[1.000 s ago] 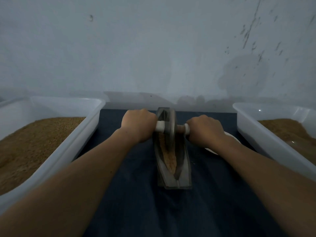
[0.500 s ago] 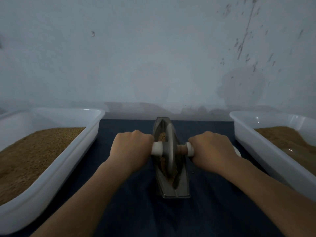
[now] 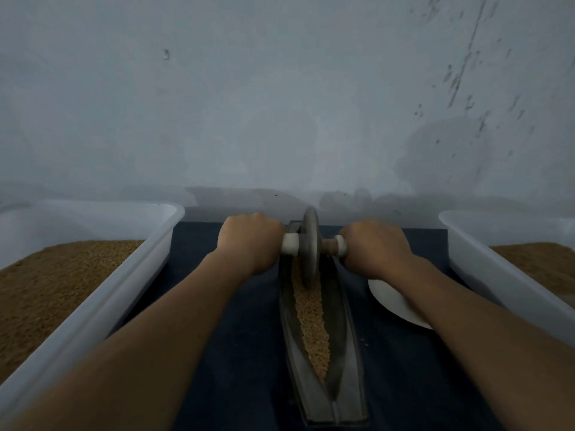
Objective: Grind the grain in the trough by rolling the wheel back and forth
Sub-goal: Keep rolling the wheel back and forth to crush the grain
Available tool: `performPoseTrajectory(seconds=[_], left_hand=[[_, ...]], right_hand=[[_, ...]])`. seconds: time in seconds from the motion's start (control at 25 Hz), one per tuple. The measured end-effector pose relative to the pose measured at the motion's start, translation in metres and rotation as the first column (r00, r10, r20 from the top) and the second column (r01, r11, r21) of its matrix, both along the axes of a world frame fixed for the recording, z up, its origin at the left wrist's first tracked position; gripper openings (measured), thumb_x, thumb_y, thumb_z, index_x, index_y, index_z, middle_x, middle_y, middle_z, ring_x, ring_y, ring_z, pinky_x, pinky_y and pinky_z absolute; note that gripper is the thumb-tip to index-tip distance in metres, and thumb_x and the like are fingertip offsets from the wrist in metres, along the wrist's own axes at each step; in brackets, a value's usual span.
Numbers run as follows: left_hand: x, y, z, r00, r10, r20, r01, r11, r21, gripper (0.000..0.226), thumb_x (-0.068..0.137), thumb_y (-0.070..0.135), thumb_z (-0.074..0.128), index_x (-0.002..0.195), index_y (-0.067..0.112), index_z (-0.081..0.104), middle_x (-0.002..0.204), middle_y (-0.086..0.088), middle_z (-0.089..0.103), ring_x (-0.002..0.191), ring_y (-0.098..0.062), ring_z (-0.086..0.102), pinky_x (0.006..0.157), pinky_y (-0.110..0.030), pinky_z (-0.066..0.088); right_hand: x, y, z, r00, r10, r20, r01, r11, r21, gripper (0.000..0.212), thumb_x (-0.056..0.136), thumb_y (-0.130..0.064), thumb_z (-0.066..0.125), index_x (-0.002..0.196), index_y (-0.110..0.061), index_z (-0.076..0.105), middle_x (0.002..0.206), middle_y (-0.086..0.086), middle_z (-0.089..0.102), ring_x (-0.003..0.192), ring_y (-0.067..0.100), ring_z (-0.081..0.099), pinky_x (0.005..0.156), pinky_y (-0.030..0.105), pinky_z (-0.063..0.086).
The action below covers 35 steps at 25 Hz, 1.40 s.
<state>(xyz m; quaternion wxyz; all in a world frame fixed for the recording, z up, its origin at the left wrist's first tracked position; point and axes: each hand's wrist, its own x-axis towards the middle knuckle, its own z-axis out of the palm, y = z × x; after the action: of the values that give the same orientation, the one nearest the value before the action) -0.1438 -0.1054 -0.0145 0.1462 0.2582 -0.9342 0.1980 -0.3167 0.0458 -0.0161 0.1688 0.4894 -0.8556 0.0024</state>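
Metal grinding wheel [image 3: 310, 248] stands upright at the far end of the long narrow trough [image 3: 342, 318], which lies on a dark cloth [image 3: 236, 353] and runs near to far. Left hand [image 3: 250, 241] closed in a fist round the white axle handle [image 3: 290, 244] on the wheel's left; right hand [image 3: 375, 247] likewise fisted on the handle's right end, fingers curled and pressed together. Tan grain [image 3: 312, 318] fills the trough groove near of the wheel. White tub [image 3: 102, 303] of grain at left, another tub [image 3: 485, 259] at right. White plate [image 3: 395, 303] partly under the right forearm.
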Motion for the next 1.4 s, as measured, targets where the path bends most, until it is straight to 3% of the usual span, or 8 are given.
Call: performPoseTrajectory(seconds=[0.16,0.28,0.44,0.64,0.92,1.2,1.4], left_hand=[[0.021,0.021,-0.003,1.000,-0.007,0.004,0.007,0.999,0.033,0.013,0.086,0.030,0.061,0.100,0.030,0.062,0.088,0.001,0.061,0.076,-0.024,0.061,0.059,-0.036,0.039],[0.057,0.053,-0.008,0.999,-0.030,0.016,0.029,0.999,0.043,0.012,0.084,0.033,0.062,0.095,0.031,0.058,0.080,0.004,0.053,0.072,-0.022,0.058,0.058,-0.035,0.037],[0.081,0.074,-0.008,0.997,-0.076,0.028,0.074,0.996,0.057,0.014,0.083,0.038,0.064,0.093,0.035,0.055,0.073,0.010,0.040,0.065,-0.016,0.047,0.055,-0.032,0.035],[0.054,0.047,-0.010,0.998,-0.048,0.030,0.047,0.998,0.051,0.015,0.083,0.037,0.065,0.094,0.033,0.057,0.070,0.010,0.038,0.062,-0.016,0.044,0.055,-0.033,0.034],[0.007,-0.001,-0.002,1.000,-0.018,0.015,0.017,0.997,0.077,0.011,0.085,0.034,0.059,0.095,0.032,0.063,0.086,0.004,0.063,0.075,-0.022,0.061,0.058,-0.035,0.041],[0.069,0.063,-0.011,0.999,-0.047,0.002,0.047,0.998,0.035,0.012,0.083,0.039,0.063,0.090,0.034,0.054,0.068,0.010,0.035,0.060,-0.015,0.041,0.052,-0.032,0.030],[0.077,0.073,-0.007,0.998,-0.063,0.027,0.064,0.998,-0.024,0.015,0.083,0.039,0.065,0.092,0.034,0.053,0.067,0.009,0.033,0.061,-0.015,0.044,0.050,-0.031,0.027]], right_hand=[[0.019,0.022,0.000,1.000,0.024,0.012,-0.025,1.000,0.011,0.016,0.076,-0.035,0.064,0.067,-0.030,0.053,0.068,-0.009,0.053,0.060,0.014,0.051,0.051,0.026,0.033],[0.052,0.062,0.000,0.999,0.050,-0.005,-0.050,0.998,0.033,0.023,0.075,-0.036,0.065,0.065,-0.032,0.044,0.069,-0.011,0.050,0.063,0.015,0.052,0.053,0.028,0.035],[0.075,0.096,0.001,0.999,0.036,-0.018,-0.035,0.999,0.034,0.029,0.075,-0.037,0.066,0.063,-0.035,0.040,0.066,-0.012,0.049,0.055,0.006,0.044,0.046,0.024,0.025],[0.051,0.063,0.000,0.999,0.009,0.042,-0.011,0.998,0.054,0.022,0.073,-0.036,0.066,0.064,-0.033,0.046,0.069,-0.011,0.054,0.060,0.012,0.051,0.051,0.027,0.035],[0.005,0.004,0.006,0.999,0.039,0.032,-0.040,0.998,0.046,0.014,0.076,-0.035,0.063,0.065,-0.030,0.055,0.065,-0.009,0.057,0.057,0.010,0.052,0.048,0.024,0.033],[0.059,0.078,-0.001,0.998,0.062,-0.022,-0.062,0.998,0.018,0.023,0.073,-0.040,0.065,0.063,-0.033,0.045,0.065,-0.011,0.052,0.056,0.009,0.049,0.046,0.024,0.026],[0.071,0.097,0.000,1.000,0.019,0.009,-0.019,0.999,0.031,0.024,0.075,-0.042,0.065,0.063,-0.034,0.046,0.062,-0.013,0.053,0.054,0.003,0.047,0.044,0.023,0.025]])
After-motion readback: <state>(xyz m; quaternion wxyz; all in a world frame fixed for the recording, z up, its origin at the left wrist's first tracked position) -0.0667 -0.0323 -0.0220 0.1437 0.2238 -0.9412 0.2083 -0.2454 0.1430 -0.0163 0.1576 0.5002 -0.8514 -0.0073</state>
